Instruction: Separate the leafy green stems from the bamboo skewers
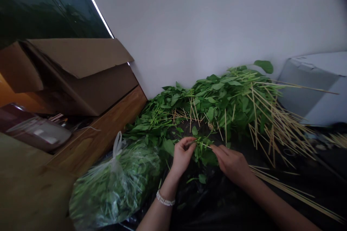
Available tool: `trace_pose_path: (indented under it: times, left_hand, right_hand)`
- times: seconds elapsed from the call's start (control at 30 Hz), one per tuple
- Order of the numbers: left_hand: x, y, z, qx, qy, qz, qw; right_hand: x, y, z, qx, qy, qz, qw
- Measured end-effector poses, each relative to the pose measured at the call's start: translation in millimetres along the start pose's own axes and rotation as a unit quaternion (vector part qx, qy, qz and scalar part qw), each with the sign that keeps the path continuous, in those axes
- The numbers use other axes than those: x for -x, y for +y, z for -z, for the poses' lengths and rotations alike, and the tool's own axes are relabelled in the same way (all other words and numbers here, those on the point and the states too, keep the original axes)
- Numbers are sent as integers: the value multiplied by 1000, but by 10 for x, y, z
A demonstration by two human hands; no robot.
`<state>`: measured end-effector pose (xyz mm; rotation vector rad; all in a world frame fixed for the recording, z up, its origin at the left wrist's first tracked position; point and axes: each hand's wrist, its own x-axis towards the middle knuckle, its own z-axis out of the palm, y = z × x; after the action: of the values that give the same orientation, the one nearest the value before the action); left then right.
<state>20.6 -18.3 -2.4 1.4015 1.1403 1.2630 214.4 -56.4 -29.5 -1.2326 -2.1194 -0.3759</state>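
In the lower middle, my left hand (pixel 185 153) is closed in a pinch on small leafy greens (pixel 201 147). My right hand (pixel 231 161) is to the right of them, its fingers pinched on a thin pale bamboo skewer (pixel 207 146) whose tip end runs among the green stems. Where exactly the skewer meets the stems is too small to make out. Loose leaves (pixel 202 178) lie just below on black plastic sheeting (pixel 208 202). Behind the hands is a long pile of skewered greens (pixel 217 94), with many skewers (pixel 279 130) sticking out at its right end.
A knotted clear plastic bag (pixel 116 187) full of greens stands left of my hands. Further left are a wooden edge (pixel 100 140), an open cardboard box (pixel 89 79) and a clear container (pixel 40 133). More skewers (pixel 292 189) lie at right, near a white box (pixel 311 86).
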Motion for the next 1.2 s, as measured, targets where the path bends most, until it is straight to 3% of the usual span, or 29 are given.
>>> trace_pose_path:
  times: [0.3,0.5,0.63,0.77,1.03,1.13,1.2]
  left_hand:
    - [73,9,-9,-165,-24,-111,980]
    - [111,22,-49,-171,-50,-115,977]
    - [74,62,0,-137,-58,-80,986]
    - [-6,161,148,-50,-83,-35,995]
    - [-33,526,550,-12,-73,26,997]
    - [21,632,745,-97,-97,23,990]
    - [68,660,893,-224,-147,-1,963]
  right_hand:
    - [0,-4,4,3,-3,1,1000]
    - [6,1,-3,-8,-11,-15,1000]
    - [-4,21,6,-25,11,-22,999]
    - [-18,66,19,-31,52,-38,997]
    - [-27,83,42,-10,78,-20,997]
    - [-16,84,38,-2,75,-16,997]
    - [-9,88,31,0,70,-17,997]
